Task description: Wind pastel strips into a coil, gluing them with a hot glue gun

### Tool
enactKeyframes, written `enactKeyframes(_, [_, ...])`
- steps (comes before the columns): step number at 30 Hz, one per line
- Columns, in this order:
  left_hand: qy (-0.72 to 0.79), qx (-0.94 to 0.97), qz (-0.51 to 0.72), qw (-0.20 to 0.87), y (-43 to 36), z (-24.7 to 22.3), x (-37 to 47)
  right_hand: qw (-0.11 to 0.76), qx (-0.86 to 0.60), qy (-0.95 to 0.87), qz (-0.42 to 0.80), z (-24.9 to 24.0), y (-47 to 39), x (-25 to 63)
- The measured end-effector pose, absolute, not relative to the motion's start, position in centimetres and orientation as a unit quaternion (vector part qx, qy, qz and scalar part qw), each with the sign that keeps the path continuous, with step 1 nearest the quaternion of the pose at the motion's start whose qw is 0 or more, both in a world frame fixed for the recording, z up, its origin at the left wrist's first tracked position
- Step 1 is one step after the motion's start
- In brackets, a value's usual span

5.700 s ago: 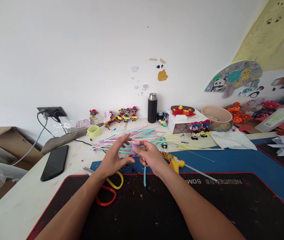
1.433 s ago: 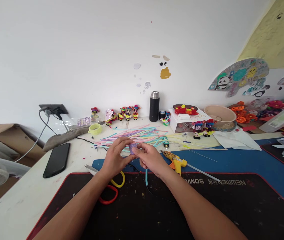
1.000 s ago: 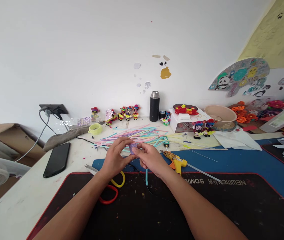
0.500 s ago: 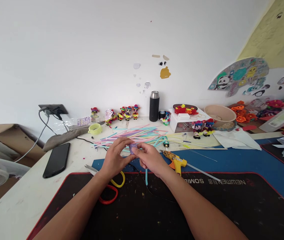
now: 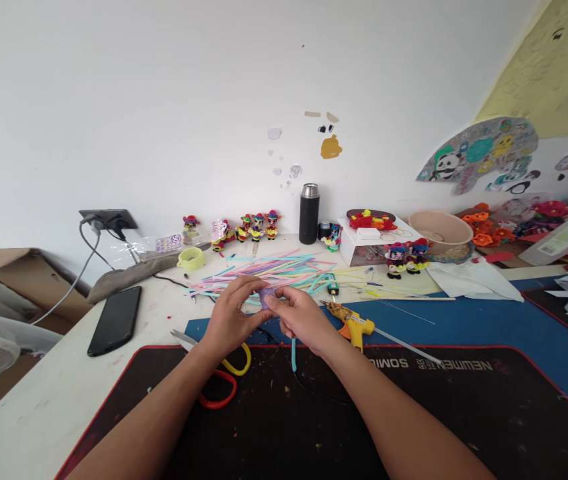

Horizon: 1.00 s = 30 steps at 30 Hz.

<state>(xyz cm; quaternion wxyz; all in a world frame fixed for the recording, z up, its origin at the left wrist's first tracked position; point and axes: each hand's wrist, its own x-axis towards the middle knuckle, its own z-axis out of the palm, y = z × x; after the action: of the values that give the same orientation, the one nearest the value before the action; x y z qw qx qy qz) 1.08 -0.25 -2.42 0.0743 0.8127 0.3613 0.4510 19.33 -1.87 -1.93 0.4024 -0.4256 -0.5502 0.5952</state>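
Both my hands meet above the far edge of the black desk mat (image 5: 414, 413). Between their fingertips sits a small purple rolled piece (image 5: 265, 296), mostly covered by fingers. My left hand (image 5: 231, 315) pinches it from the left and my right hand (image 5: 301, 319) from the right. A light blue strip (image 5: 293, 353) hangs down from under my right hand onto the mat. Just behind my hands lies a pile of pastel strips (image 5: 269, 271).
A yellow glue gun (image 5: 357, 325) lies right of my hands, red and yellow scissors (image 5: 221, 380) left below them. A black phone (image 5: 115, 319), a black flask (image 5: 309, 214), small colourful figures (image 5: 257, 226), a white box (image 5: 371, 243) and a beige bowl (image 5: 439, 231) stand further back.
Since 5.7 s ago my left fingers have closed onto the purple piece and its pink top is out of sight. Over the last second the hands have hardly moved.
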Motion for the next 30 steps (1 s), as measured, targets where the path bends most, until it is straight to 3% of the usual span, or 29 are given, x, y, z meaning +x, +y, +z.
enactKeyframes(17, [0.367, 0.825, 0.417, 0.102, -0.3, -2.7, 1.5, 0.42, -0.438, -0.54, 0.583, -2.2, -1.7, 19.2])
enactKeyframes(26, [0.399, 0.775, 0.446, 0.202, 0.3, -3.2, 0.7, 0.452, -0.414, -0.507, 0.606, -2.4, -1.4, 19.2])
enactKeyframes(30, [0.379, 0.733, 0.444, 0.35, 0.6, -3.1, 0.7, 0.448, -0.41, -0.503, 0.615, -2.6, -1.4, 19.2])
